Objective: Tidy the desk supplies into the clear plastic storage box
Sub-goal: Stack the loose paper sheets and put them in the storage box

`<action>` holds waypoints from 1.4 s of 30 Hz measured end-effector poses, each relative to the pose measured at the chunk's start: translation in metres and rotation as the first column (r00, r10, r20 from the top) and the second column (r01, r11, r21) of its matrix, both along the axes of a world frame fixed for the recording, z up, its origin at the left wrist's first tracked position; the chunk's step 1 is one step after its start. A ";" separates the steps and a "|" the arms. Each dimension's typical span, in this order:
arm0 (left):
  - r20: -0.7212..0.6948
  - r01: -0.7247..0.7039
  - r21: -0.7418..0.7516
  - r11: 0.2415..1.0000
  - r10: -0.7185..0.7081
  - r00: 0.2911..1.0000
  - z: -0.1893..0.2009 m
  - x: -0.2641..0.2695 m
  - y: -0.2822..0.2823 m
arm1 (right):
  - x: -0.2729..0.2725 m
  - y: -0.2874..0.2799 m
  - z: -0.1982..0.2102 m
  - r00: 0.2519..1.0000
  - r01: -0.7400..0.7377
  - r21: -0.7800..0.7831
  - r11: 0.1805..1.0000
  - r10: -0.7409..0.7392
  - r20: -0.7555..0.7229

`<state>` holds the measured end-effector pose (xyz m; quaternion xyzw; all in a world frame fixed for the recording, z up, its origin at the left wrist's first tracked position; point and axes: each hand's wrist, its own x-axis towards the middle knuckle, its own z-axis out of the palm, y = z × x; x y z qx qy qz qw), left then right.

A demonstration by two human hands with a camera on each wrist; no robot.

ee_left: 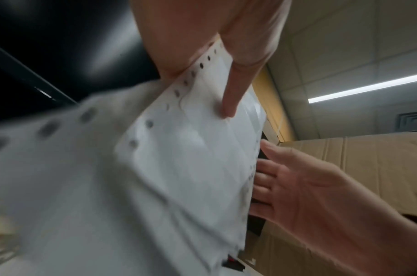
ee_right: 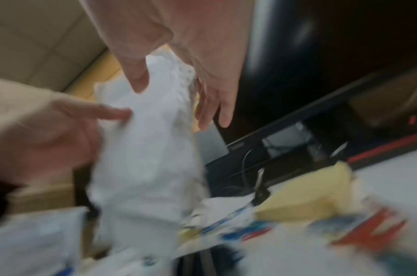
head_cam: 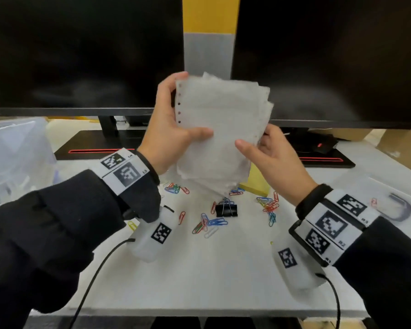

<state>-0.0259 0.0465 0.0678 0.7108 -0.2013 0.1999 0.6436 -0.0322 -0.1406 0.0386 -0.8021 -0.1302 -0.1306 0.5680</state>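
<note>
I hold a stack of white sheets (head_cam: pixel 221 119) with punched edge holes upright above the desk, in front of the monitors. My left hand (head_cam: pixel 169 115) grips its left edge, thumb across the front and fingers behind; the left wrist view shows that thumb (ee_left: pixel 228 97) pressing the sheets (ee_left: pixel 191 168). My right hand (head_cam: pixel 268 150) lies against the lower right edge with straight fingers (ee_left: pixel 273 179), thumb near the front. The right wrist view is blurred and shows the sheets (ee_right: pixel 150 149) between both hands. The clear plastic storage box (head_cam: pixel 14 148) stands at the far left.
Coloured paper clips (head_cam: pixel 211 222) lie scattered on the white desk under the sheets, with a black binder clip (head_cam: pixel 226 210) and a yellow note pad (head_cam: pixel 256 184). A clear lid with a dark handle (head_cam: pixel 396 207) lies at the right. Two dark monitors (head_cam: pixel 81 51) stand behind.
</note>
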 end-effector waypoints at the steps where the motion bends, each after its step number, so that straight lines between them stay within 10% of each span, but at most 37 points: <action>1: -0.044 0.011 0.004 1.000 -0.011 0.999 -0.003 -0.001 0.001 | 0.000 0.005 -0.002 0.999 -0.031 0.041 0.999 0.031 -0.022; 9: -0.272 -0.066 -0.051 0.997 0.050 0.961 -0.031 0.002 0.012 | -0.005 0.021 -0.017 0.991 -0.074 0.015 0.997 0.075 -0.114; 21: -0.056 -0.010 -0.085 0.996 0.005 0.998 0.005 -0.009 0.018 | 0.002 0.022 0.002 0.997 -0.079 0.125 0.989 0.078 0.012; 30: -0.391 0.078 0.159 0.984 -0.010 0.920 -0.040 -0.011 0.032 | -0.001 0.026 -0.025 0.968 -0.139 -0.055 0.989 0.123 -0.218; 36: -0.189 -0.012 0.032 0.999 0.018 0.982 -0.005 -0.006 0.035 | 0.007 0.030 -0.007 0.997 -0.059 0.035 0.998 0.060 -0.044; 42: -0.125 0.037 -0.192 0.981 -0.062 0.990 0.029 -0.002 0.048 | 0.005 0.023 -0.004 0.965 -0.129 -0.100 0.987 0.101 -0.243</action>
